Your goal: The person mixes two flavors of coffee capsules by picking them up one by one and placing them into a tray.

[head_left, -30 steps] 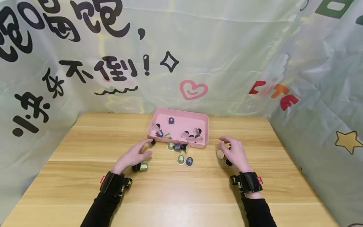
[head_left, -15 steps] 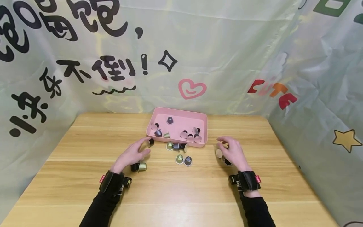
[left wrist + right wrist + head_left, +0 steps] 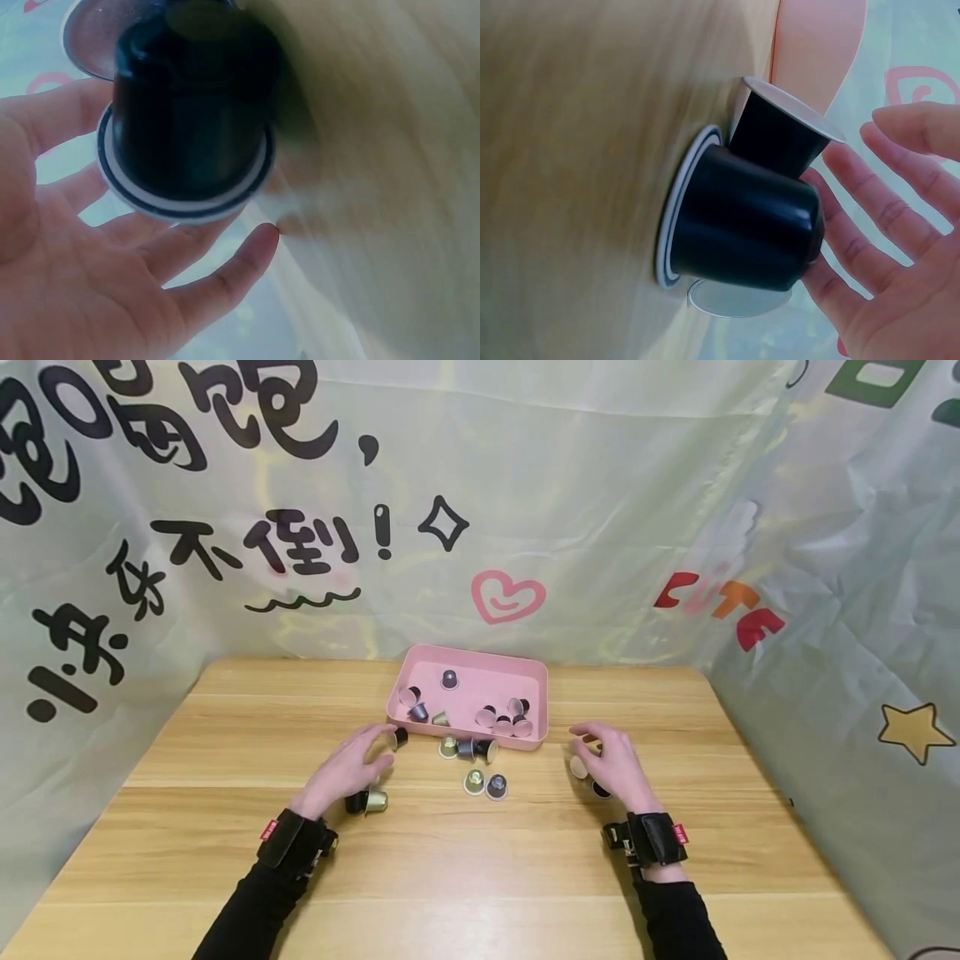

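Note:
My left hand [image 3: 347,770] hovers low over the table's left side, fingers spread and relaxed, holding nothing. By its fingertips lies a black coffee capsule [image 3: 401,737]; below its palm are another black capsule [image 3: 356,802] and a green capsule [image 3: 377,801]. In the left wrist view a black capsule [image 3: 195,120] stands close to the camera, hiding some fingers. My right hand [image 3: 613,768] is loosely bent above several black capsules, one standing on its rim [image 3: 742,217], another tipped with its pale lid showing [image 3: 578,767]. None of them appears gripped.
A pink tray [image 3: 498,664] at the back holds several capsules. In front of it lie a green capsule [image 3: 447,747], a blue-grey one [image 3: 467,749] and a black one [image 3: 487,751]. Nearer stand a green capsule [image 3: 474,782] and a dark blue one [image 3: 497,787]. Printed cloth [image 3: 600,510] walls the table.
My left forearm has swung slightly outward to the left. Both hands stay nearly where they were, and the capsules and tray have not moved; the head view has shifted a little.

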Demonstrator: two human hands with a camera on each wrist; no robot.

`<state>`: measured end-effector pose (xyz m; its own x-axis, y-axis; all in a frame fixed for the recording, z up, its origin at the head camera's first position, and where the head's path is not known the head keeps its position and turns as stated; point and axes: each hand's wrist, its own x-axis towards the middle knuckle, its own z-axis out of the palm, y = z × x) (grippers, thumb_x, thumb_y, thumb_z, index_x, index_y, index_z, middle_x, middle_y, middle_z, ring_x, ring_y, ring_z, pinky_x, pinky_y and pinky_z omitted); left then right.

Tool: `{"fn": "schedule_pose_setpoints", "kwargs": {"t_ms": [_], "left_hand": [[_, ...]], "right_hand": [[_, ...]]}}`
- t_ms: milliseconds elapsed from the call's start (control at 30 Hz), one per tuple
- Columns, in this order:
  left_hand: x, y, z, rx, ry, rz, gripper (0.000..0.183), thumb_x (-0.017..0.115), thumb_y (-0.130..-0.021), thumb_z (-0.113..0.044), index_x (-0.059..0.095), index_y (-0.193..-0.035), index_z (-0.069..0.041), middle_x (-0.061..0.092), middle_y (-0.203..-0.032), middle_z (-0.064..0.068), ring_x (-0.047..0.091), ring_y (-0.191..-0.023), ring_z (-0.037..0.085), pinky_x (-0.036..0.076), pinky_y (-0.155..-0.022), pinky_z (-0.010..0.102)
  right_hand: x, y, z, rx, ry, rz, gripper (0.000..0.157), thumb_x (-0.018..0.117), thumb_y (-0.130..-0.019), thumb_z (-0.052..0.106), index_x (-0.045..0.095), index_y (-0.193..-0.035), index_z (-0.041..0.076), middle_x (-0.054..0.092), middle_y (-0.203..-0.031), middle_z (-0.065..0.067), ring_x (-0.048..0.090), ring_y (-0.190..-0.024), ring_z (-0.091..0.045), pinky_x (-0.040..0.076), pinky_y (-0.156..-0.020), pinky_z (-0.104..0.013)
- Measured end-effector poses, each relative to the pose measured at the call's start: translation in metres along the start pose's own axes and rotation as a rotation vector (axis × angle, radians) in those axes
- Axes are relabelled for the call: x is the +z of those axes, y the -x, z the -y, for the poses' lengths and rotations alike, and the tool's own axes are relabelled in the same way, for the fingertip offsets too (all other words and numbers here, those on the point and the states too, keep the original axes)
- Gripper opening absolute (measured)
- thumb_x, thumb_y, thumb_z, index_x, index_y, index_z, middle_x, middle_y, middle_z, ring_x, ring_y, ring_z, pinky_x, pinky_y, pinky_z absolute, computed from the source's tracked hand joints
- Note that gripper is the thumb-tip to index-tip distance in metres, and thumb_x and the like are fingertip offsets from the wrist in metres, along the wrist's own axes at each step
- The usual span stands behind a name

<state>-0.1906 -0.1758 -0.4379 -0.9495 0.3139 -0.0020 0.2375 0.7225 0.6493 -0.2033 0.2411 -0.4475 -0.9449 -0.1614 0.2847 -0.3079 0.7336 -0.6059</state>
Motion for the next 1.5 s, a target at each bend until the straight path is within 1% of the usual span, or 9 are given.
{"fn": "schedule_pose_setpoints", "kwargs": {"t_ms": [233, 400, 633, 700, 800, 1000, 1167, 1267, 1500], "left_hand": [[0.001, -0.001, -0.001, 0.044, -0.025, -0.014, 0.054, 0.060, -0.099, -0.016, 0.044, -0.149, -0.004, 0.041, -0.153, 0.030, 0.044, -0.137, 0.050, 0.038, -0.110, 0.070], [0.001, -0.004, -0.002, 0.054, -0.049, -0.007, 0.052, 0.060, -0.099, -0.016, 0.046, -0.147, -0.004, 0.042, -0.152, 0.030, 0.046, -0.136, 0.049, 0.040, -0.109, 0.069], [0.000, -0.009, -0.004, 0.041, -0.086, 0.026, 0.049, 0.061, -0.098, -0.018, 0.050, -0.145, -0.006, 0.042, -0.152, 0.030, 0.046, -0.136, 0.049, 0.042, -0.107, 0.070], [0.000, -0.011, -0.004, 0.038, -0.099, 0.032, 0.048, 0.062, -0.098, -0.018, 0.051, -0.144, -0.006, 0.042, -0.153, 0.028, 0.046, -0.137, 0.048, 0.041, -0.108, 0.070], [-0.001, -0.012, -0.005, 0.051, -0.128, 0.037, 0.046, 0.061, -0.098, -0.017, 0.053, -0.142, -0.006, 0.045, -0.151, 0.028, 0.047, -0.136, 0.048, 0.042, -0.107, 0.069], [-0.002, -0.013, -0.007, 0.035, -0.129, 0.060, 0.041, 0.061, -0.099, -0.017, 0.057, -0.138, -0.006, 0.050, -0.147, 0.025, 0.051, -0.133, 0.045, 0.043, -0.107, 0.067], [-0.003, -0.013, -0.007, 0.022, -0.133, 0.066, 0.036, 0.061, -0.099, -0.015, 0.060, -0.134, -0.008, 0.054, -0.143, 0.023, 0.053, -0.130, 0.043, 0.044, -0.106, 0.067], [-0.003, -0.014, -0.006, 0.023, -0.131, 0.068, 0.033, 0.061, -0.098, -0.013, 0.063, -0.130, -0.009, 0.058, -0.139, 0.021, 0.055, -0.128, 0.041, 0.044, -0.107, 0.065], [-0.002, -0.015, -0.005, 0.033, -0.088, 0.087, 0.027, 0.059, -0.097, -0.006, 0.067, -0.123, -0.006, 0.066, -0.124, 0.015, 0.062, -0.110, 0.029, 0.051, -0.099, 0.054]], "right_hand": [[0.000, -0.001, 0.001, -0.009, -0.006, -0.003, 0.025, 0.064, -0.096, 0.006, 0.069, -0.119, -0.002, 0.070, -0.120, -0.023, 0.068, -0.104, -0.039, 0.058, -0.089, -0.055], [0.001, -0.001, 0.001, -0.022, -0.011, 0.005, 0.025, 0.064, -0.095, 0.006, 0.069, -0.119, -0.002, 0.071, -0.119, -0.024, 0.068, -0.103, -0.039, 0.059, -0.088, -0.055], [0.001, -0.001, 0.003, -0.018, -0.034, 0.028, 0.026, 0.063, -0.096, 0.008, 0.068, -0.119, -0.001, 0.070, -0.120, -0.024, 0.068, -0.104, -0.038, 0.059, -0.090, -0.054], [0.001, -0.001, 0.003, -0.019, -0.045, 0.035, 0.026, 0.064, -0.096, 0.008, 0.068, -0.119, -0.002, 0.070, -0.120, -0.024, 0.068, -0.104, -0.038, 0.059, -0.090, -0.054], [0.001, -0.001, 0.003, -0.019, -0.053, 0.043, 0.026, 0.064, -0.096, 0.007, 0.068, -0.119, -0.002, 0.070, -0.121, -0.024, 0.068, -0.104, -0.037, 0.059, -0.090, -0.054], [0.001, -0.001, 0.003, -0.025, -0.058, 0.040, 0.025, 0.064, -0.096, 0.006, 0.068, -0.119, -0.004, 0.070, -0.120, -0.025, 0.068, -0.103, -0.038, 0.059, -0.090, -0.056], [0.001, 0.000, 0.003, -0.042, -0.050, 0.042, 0.025, 0.063, -0.096, 0.005, 0.068, -0.119, -0.004, 0.070, -0.119, -0.025, 0.068, -0.102, -0.038, 0.059, -0.090, -0.056], [0.001, 0.000, 0.004, -0.037, -0.048, 0.054, 0.025, 0.063, -0.096, 0.006, 0.068, -0.119, -0.003, 0.070, -0.119, -0.024, 0.069, -0.102, -0.037, 0.059, -0.091, -0.056], [0.002, 0.000, 0.003, -0.055, -0.032, 0.060, 0.025, 0.063, -0.096, 0.007, 0.069, -0.118, -0.003, 0.071, -0.117, -0.023, 0.069, -0.101, -0.036, 0.058, -0.090, -0.056]]}}
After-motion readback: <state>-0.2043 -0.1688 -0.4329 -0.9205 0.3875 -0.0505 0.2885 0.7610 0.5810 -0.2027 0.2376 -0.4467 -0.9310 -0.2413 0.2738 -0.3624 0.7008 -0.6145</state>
